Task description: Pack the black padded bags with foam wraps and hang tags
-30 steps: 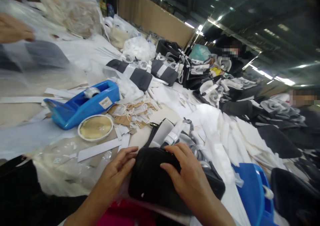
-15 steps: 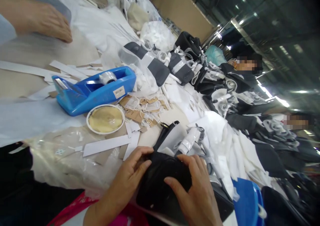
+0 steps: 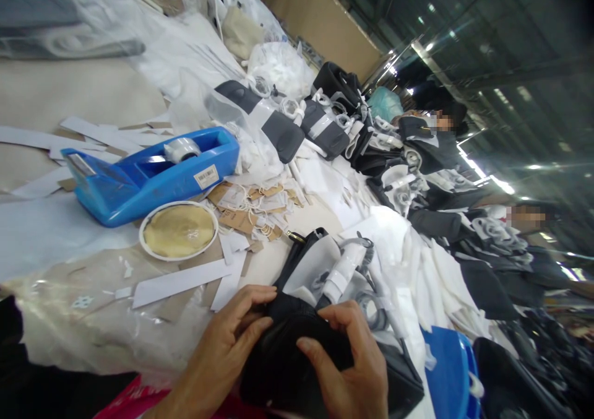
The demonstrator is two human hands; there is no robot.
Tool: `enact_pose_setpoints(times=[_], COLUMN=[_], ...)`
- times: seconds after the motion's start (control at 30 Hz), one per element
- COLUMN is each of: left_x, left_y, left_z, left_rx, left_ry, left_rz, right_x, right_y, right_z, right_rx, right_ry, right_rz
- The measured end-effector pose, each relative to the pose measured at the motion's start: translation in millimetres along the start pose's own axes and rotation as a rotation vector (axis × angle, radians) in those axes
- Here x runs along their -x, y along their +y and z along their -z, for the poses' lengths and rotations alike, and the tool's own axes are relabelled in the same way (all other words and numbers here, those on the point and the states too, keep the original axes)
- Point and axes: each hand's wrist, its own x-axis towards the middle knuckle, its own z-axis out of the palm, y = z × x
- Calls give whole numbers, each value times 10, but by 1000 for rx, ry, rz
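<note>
A black bag [image 3: 283,363] lies at the table's near edge, between my two hands. My left hand [image 3: 236,326] grips its left side, thumb and fingers closed on the edge. Over its upper right, my right hand [image 3: 348,357] pinches the black material between thumb and fingers. Just behind, white sheets and a wrapped strap or handle [image 3: 346,267] show beside a black piece with a zipper [image 3: 297,238]. Where one bag ends and the other begins is hidden by my hands.
A blue tape dispenser [image 3: 158,181] stands left, with a round tub of yellowish paste [image 3: 179,230] before it. Tags with strings [image 3: 250,208], paper strips [image 3: 180,283] and plastic film [image 3: 106,307] lie about. Wrapped dark bags [image 3: 325,128] line the back; another blue dispenser [image 3: 448,369] is at right.
A co-worker's hand at the upper left has gone out of view, leaving a plastic-wrapped dark item there. My hands keep nearly the same hold on the black bag; the view has shifted slightly.
</note>
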Motion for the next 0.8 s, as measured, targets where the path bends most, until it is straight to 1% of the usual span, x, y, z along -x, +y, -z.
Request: enact_pose_setpoints(times=[0.2, 0.33, 0.4, 0.47, 0.6, 0.67, 0.8], left_x=[-4, -94, -207, -358, -705, -875, -1176], left_y=[21, 72, 120, 182, 317, 378, 507], left_z=[-13, -18, -10, -7, -66, -134, -284], left_rx=[-57, -77, -133, -270, -668, -812, -911], left_ry=[-19, 1, -8, -46, -205, -259, -270], left_rz=[-20, -58, -68, -86, -121, -115, -97], right_x=[-10, -20, -19, -19, -27, -36, -50], right_y=[-18, -31, -26, -18, 0, 11, 10], right_z=[-40, -43, -38, -25, 14, 32, 66], right_rx=[-68, -47, -48, -51, -42, -20, 86], right_ry=[136, 175, 175, 171, 141, 120, 58], right_rz=[112, 118, 119, 130, 173, 195, 232])
